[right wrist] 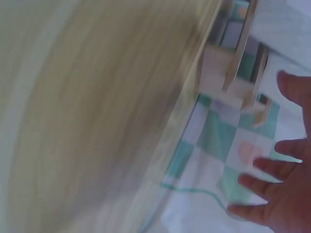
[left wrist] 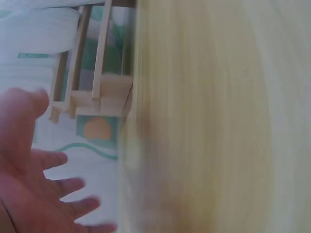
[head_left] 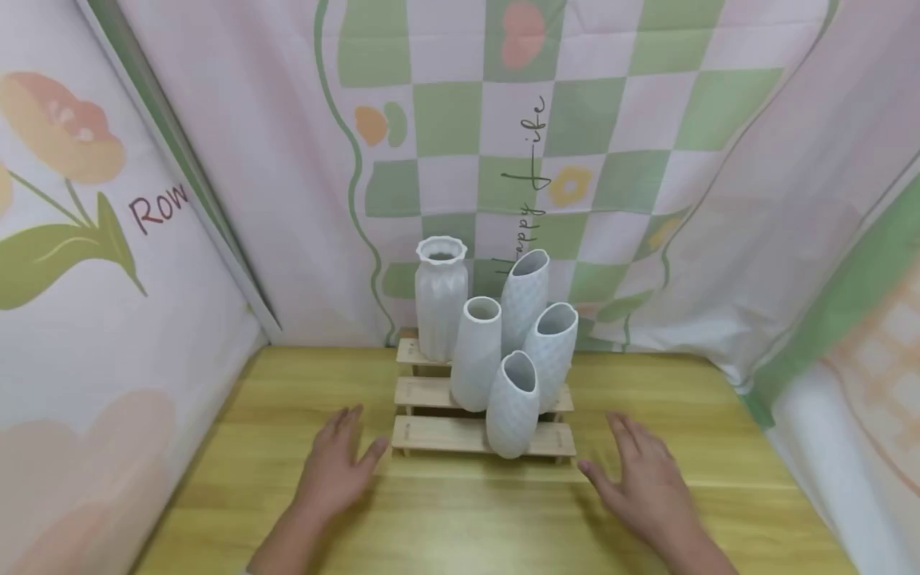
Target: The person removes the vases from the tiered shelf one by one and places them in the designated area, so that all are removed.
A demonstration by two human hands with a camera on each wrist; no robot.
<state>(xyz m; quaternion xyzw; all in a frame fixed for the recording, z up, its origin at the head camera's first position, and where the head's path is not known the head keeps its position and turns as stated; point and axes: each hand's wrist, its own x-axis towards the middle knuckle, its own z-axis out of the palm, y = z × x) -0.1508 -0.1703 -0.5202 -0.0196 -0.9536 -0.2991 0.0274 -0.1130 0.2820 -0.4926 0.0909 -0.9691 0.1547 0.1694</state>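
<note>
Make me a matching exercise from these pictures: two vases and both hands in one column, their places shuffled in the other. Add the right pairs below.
Column one
1. scalloped-rim vase
2. frontmost vase
3. left hand
4. right hand

Column two
A. to the right of the wooden stand, holding nothing
B. at the left of the back step
C. to the left of the wooden stand, holding nothing
D. on the front step, right of its middle

Right pairs
1-B, 2-D, 3-C, 4-A
</note>
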